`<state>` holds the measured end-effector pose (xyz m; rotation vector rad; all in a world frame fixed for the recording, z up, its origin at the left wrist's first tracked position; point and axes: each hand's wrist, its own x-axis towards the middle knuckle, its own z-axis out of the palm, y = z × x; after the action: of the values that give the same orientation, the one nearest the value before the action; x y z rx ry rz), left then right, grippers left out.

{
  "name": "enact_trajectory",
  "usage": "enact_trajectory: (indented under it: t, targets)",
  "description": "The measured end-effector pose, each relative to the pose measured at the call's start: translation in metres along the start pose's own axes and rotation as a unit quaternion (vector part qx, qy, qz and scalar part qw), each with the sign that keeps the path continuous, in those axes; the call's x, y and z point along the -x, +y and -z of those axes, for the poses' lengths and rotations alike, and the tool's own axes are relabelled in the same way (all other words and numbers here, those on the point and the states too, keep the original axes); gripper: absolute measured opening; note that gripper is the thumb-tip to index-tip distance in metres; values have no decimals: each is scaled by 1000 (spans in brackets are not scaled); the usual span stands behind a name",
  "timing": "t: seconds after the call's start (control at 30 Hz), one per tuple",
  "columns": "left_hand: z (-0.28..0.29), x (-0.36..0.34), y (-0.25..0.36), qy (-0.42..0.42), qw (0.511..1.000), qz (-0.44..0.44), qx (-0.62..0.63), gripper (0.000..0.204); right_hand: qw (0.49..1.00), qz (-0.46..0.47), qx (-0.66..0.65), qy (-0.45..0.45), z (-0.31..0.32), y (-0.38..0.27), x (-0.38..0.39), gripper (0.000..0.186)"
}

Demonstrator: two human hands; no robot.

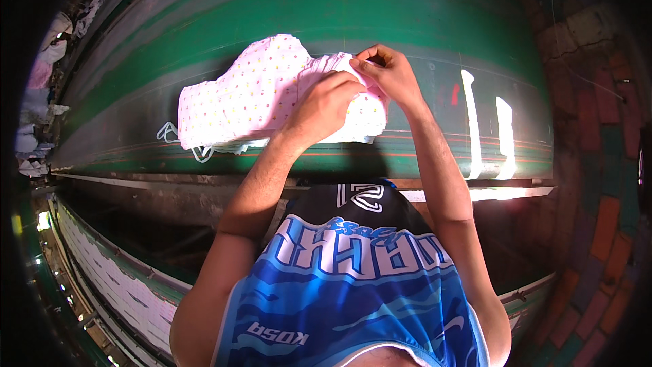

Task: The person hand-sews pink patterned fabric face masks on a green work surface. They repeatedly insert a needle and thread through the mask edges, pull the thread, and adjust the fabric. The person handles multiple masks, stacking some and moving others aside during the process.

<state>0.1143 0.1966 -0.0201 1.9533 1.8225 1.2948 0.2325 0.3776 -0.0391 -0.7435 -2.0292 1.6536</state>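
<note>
- While I watch from afar, the right hand [392, 75] has its thumb and forefinger pinched together on the upper edge of the dotted pink cloth [241, 98].
- I see the left hand [328, 107] over the cloth's gathered part, fingers curled; I cannot tell whether they grip.
- The cloth lies on the green-and-grey table [421, 17], white ties [202, 156] trailing from its lower left side.
</note>
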Motion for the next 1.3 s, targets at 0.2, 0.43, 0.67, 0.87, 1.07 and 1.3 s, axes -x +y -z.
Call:
enact_trajectory:
  t: [0.2, 0.43, 0.67, 0.87, 1.07, 1.3]
  targets:
    - [12, 0, -9, 18, 994, 65, 86, 12, 971, 210, 72, 89, 4, 13, 42, 21]
    - [6, 3, -17, 10, 988, 98, 123, 12, 936, 232, 264, 5, 16, 3, 97, 30]
    - [9, 5, -9, 3, 997, 7, 71, 26, 914, 215, 343, -29, 16, -16, 81, 22]
    - [9, 9, -6, -59, 998, -11, 18, 46, 901, 218, 374, -38, 15, -18, 68, 20]
    - [3, 9, 0, -60, 998, -6, -28, 33, 911, 226, 344, 11, 14, -14, 72, 22]
    - [-1, 6, -1, -92, 994, 16, -54, 16, 958, 177, 225, -21, 25, -2, 95, 31]
